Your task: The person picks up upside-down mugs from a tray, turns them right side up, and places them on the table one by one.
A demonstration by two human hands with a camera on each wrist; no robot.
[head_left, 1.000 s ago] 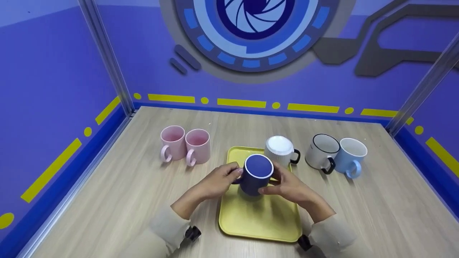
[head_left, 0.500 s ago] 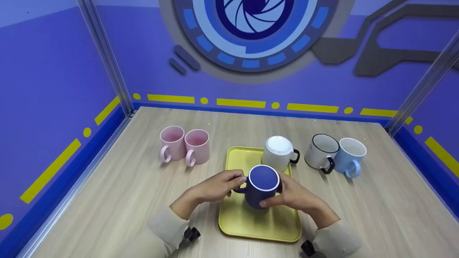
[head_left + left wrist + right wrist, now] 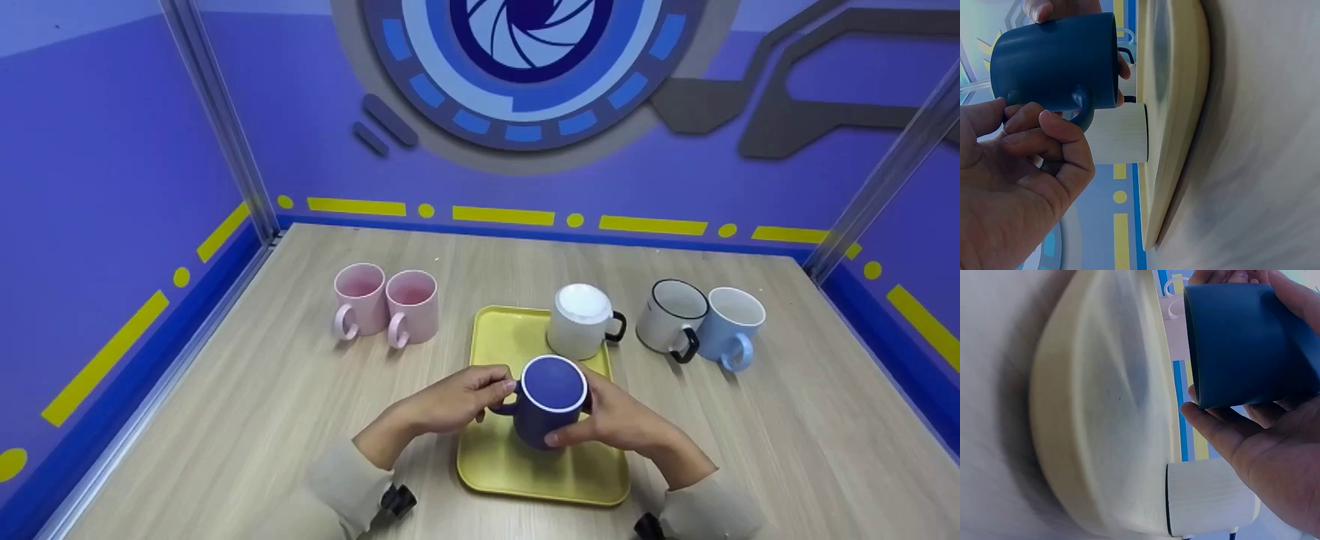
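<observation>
A dark blue mug (image 3: pixel 553 386) is held upside down over the front half of the yellow tray (image 3: pixel 487 480). In the left wrist view a gap shows between its rim and the tray. My left hand (image 3: pixel 469 399) pinches the mug's handle (image 3: pixel 1085 106) with thumb and fingers. From the other side my right hand (image 3: pixel 626 420) grips the body, its thumb (image 3: pixel 570 433) along the near side and its other fingers partly hidden behind. Behind the blue mug, a white mug (image 3: pixel 579 326) with a black handle stands upside down at the tray's far right corner.
Two pink mugs (image 3: pixel 361 300) stand upright side by side on the wooden table (image 3: pixel 300 375), left of the tray. To the right are a white mug with a black rim (image 3: pixel 667 322) and a light blue mug (image 3: pixel 726 337), both upright. Purple panels (image 3: pixel 300 112) enclose the table.
Both hands have brought the upside-down blue mug toward the person and slightly right over the tray, uncovering more of the white mug behind. The other mugs have not moved.
</observation>
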